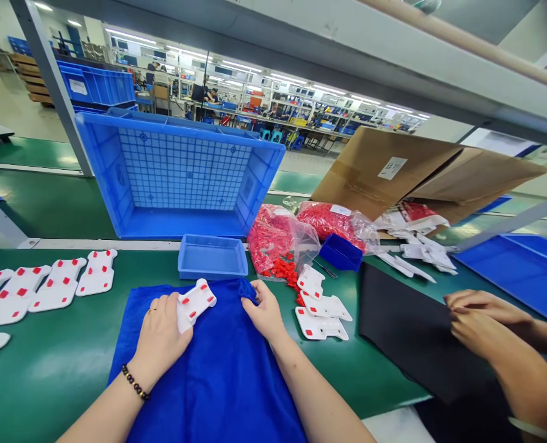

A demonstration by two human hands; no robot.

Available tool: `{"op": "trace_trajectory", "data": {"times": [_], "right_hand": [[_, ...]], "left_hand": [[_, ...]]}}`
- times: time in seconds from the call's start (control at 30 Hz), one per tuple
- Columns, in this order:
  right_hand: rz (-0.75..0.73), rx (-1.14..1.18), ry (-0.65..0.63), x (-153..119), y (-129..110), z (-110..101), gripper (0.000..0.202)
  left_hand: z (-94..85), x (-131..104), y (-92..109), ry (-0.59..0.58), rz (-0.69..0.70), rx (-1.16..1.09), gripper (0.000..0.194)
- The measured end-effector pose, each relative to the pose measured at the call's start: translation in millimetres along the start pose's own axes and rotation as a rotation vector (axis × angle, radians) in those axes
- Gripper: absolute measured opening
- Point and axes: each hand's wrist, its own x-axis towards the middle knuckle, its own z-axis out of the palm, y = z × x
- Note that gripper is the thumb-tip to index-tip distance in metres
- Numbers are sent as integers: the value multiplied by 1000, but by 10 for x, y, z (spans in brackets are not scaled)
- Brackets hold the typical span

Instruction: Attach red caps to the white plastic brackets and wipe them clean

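Head view: our left hand (166, 317) clasps a red-patched, white, notched plastic plate (200, 301); our right hand (264, 311) pinches bunched blue cloth (222, 369).

I count one bright blue fabric sheet (227, 357); over it, one white plastic plate (198, 301) with red squares; right of it, three more plates (317, 303); beyond it, one shallow light-blue tray (213, 257) and two clear bags (271, 234) of red pieces (285, 269).

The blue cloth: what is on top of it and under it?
Over the blue cloth, the left hand holds a white part with red patches; the right hand pinches a bunched far corner. Green tabletop shows around it; what lies underneath is covered.
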Motion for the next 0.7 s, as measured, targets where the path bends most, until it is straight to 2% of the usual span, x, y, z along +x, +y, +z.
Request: {"op": "trace_trajectory", "data": {"times": [0.1, 0.17, 0.23, 0.3, 0.4, 0.53, 0.7], "right_hand": [[-286, -147, -126, -139, -107, 155, 16], [-490, -345, -196, -211, -157, 273, 26], [-610, -545, -248, -241, -175, 359, 37], [-640, -671, -303, -233, -152, 398, 45], [-667, -701, -347, -192, -58, 403, 45], [-741, -605, -293, -160, 57, 409, 40], [-755, -502, -244, -167, 21, 372, 37]], "left_hand": [[32, -12, 11, 13, 33, -53, 48], [60, -19, 22, 15, 45, -102, 50], [84, -25, 30, 18, 43, -141, 51], [102, -29, 34, 8, 33, -166, 50], [116, -35, 38, -39, 11, -192, 51], [110, -43, 52, -81, -48, -242, 50], [73, -23, 53, -69, -23, -239, 47]]}}
